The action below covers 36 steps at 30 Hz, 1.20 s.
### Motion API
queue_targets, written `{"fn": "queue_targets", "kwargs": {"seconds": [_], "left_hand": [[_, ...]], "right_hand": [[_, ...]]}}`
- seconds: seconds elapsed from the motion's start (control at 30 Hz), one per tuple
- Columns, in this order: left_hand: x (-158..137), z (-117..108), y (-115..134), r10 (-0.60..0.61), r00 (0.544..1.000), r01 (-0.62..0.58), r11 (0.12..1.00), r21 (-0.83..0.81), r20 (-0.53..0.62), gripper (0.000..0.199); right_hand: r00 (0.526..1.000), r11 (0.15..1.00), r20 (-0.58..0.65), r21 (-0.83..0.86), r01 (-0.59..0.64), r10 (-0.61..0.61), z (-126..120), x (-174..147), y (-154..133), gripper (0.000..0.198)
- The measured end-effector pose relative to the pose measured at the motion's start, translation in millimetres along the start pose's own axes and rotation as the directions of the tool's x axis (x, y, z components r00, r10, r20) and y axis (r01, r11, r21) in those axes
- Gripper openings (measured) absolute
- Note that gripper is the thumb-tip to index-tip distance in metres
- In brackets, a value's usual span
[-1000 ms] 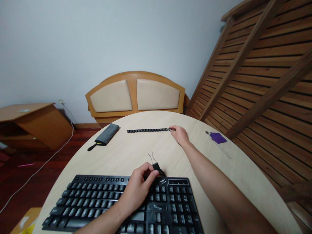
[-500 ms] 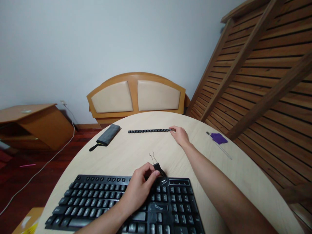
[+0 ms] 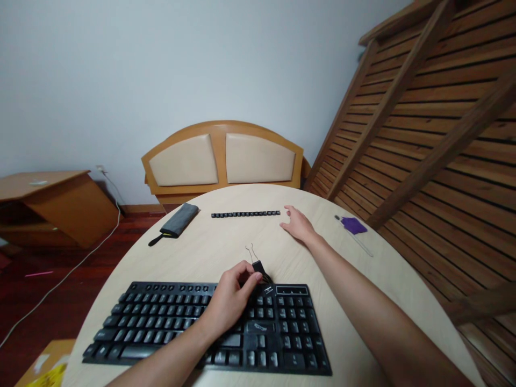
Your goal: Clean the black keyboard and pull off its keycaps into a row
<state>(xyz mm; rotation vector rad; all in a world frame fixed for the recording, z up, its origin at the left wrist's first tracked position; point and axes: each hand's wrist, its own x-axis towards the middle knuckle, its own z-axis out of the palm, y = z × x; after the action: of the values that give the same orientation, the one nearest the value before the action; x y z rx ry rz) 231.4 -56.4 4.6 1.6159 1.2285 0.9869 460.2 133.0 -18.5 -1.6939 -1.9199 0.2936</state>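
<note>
A black keyboard (image 3: 139, 322) lies at the front of the round table (image 3: 226, 244); along its top row bare switches show without caps. My left hand (image 3: 233, 295) rests over the keyboard, thumb and fingers closed on a black keycap puller (image 3: 258, 267) whose two thin wire prongs point away from me. Farther back, black keycaps (image 3: 245, 214) are lined up in a straight row. Just right of that row's end hovers my right hand (image 3: 299, 223), thumb and forefinger apart with nothing between them.
A grey pouch (image 3: 180, 221) with a black strap lies back left on the table. Toward the right edge are a purple cloth-like item (image 3: 354, 225) and a thin pale stick. A headboard (image 3: 221, 129) stands behind, and wooden slats (image 3: 403, 161) lean at the right.
My right hand has let go of the last keycap and drawn slightly right, its fingers parting. My left hand keeps the keycap puller. The camera view has shifted a little.
</note>
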Motion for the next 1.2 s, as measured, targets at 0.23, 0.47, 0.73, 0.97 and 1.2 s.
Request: {"fn": "queue_targets", "kwargs": {"seconds": [0.23,0.47,0.73,0.97,1.2], "left_hand": [[0.5,0.3,1.7,0.016,0.999,-0.018,0.999,-0.038,-0.033,0.028],[0.5,-2.6,3.0,0.047,0.997,-0.049,0.998,-0.035,-0.056,0.027],[-0.9,-10.8,14.2,0.072,0.995,-0.073,0.997,-0.017,-0.069,0.027],[6.9,-27.8,14.2,0.078,0.990,-0.076,0.997,0.021,-0.117,0.028],[23.8,-55.5,5.3,0.132,0.982,-0.125,0.991,0.054,-0.136,0.031]], "right_hand": [[0.901,0.972,0.367,0.119,0.202,-0.232,-52.1,-85.5,-54.6,0.015],[0.853,0.965,0.454,0.153,0.212,-0.259,-69.1,-143.8,-83.2,0.013],[0.818,0.991,0.560,0.097,0.089,-0.128,-74.4,-135.5,-65.9,0.018],[0.799,0.995,0.600,0.096,-0.036,-0.029,-95.1,-110.9,-10.7,0.024],[0.823,0.993,0.557,-0.060,-0.099,0.116,-123.2,-99.1,37.2,0.020]]}}
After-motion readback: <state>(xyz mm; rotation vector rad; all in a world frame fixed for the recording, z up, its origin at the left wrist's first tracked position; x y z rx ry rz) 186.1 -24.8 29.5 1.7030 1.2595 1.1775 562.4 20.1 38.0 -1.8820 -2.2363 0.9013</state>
